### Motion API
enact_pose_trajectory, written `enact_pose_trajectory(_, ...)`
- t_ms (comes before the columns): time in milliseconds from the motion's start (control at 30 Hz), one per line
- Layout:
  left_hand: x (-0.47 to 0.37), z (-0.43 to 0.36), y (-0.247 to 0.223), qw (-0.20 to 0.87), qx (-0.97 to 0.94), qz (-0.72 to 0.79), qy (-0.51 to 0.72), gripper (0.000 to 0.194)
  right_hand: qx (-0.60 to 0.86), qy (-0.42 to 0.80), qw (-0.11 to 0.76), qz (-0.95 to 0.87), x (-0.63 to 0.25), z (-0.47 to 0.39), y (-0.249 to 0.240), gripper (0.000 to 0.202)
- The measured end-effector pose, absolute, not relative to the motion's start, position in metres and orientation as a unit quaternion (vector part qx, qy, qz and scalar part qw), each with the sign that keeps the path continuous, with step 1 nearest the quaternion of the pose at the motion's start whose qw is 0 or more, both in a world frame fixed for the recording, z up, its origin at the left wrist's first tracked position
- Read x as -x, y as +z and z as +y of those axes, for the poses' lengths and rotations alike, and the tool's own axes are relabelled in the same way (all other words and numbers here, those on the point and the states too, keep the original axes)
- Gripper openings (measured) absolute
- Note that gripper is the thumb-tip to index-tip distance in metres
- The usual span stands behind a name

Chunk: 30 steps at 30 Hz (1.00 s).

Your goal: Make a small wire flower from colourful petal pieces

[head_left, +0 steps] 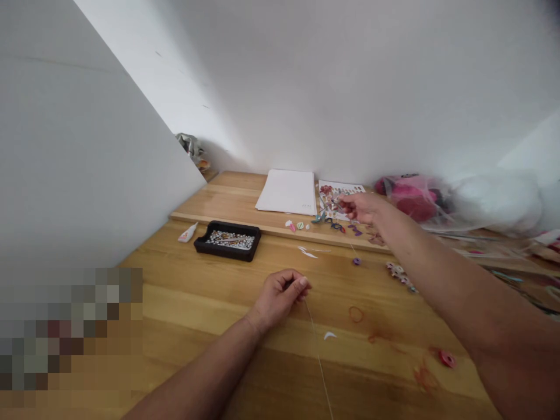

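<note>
My left hand is closed in a pinch above the wooden table, and a thin pale thread runs down from its fingers toward the front edge of the view. My right hand reaches to the raised back shelf, its fingers pinched round something silvery too small to make out, over a sheet with small coloured pieces. Teal and dark blue leaf-like pieces lie just below it. A white curved piece rests to the right of the thread.
A black tray of small beads and a white glue bottle stand at left. White paper lies on the shelf. Purple and red spools are at right, with bagged materials behind.
</note>
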<state>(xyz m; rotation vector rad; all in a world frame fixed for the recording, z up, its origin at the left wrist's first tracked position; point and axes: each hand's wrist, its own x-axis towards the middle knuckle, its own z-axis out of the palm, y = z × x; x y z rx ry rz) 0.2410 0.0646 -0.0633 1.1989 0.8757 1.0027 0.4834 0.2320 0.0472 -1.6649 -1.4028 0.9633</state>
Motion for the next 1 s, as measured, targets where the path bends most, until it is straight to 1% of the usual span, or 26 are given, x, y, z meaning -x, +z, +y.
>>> enact_pose_trajectory(133, -0.241, 0.065, -0.065, 0.633, -0.496, 0.364, 0.47, 0.041, 0.586, 0.518, 0.341, -0.521, -0.463, 0.19, 0.048, 0.015)
enact_pose_trajectory(267, -0.24, 0.065, -0.062, 0.647, -0.455, 0.344, 0.506, 0.041, 0.5, 0.669, 0.334, -0.437, -0.441, 0.147, 0.037, 0.007)
enact_pose_trajectory(367, -0.238, 0.064, -0.06, 0.66, -0.433, 0.313, 0.529, 0.04, 0.461, 0.732, 0.337, -0.372, -0.428, 0.124, 0.026, 0.005)
enact_pose_trajectory(500, -0.236, 0.062, -0.057, 0.696, -0.42, 0.246, 0.528, 0.041, 0.446, 0.754, 0.34, -0.343, -0.417, 0.107, 0.009, 0.003)
enact_pose_trajectory(600, -0.236, 0.06, -0.055, 0.713, -0.414, 0.22, 0.522, 0.043, 0.441, 0.752, 0.341, -0.351, -0.413, 0.098, -0.003, 0.005)
enact_pose_trajectory(667, -0.237, 0.06, -0.055, 0.717, -0.407, 0.219, 0.521, 0.043, 0.445, 0.744, 0.348, -0.359, -0.41, 0.094, -0.01, 0.006)
enact_pose_trajectory(800, -0.239, 0.06, -0.056, 0.716, -0.391, 0.241, 0.526, 0.044, 0.452, 0.729, 0.359, -0.369, -0.406, 0.087, -0.016, 0.002)
enact_pose_trajectory(1000, -0.24, 0.06, -0.058, 0.712, -0.393, 0.265, 0.519, 0.038, 0.468, 0.712, 0.364, -0.377, -0.401, 0.081, -0.021, 0.004)
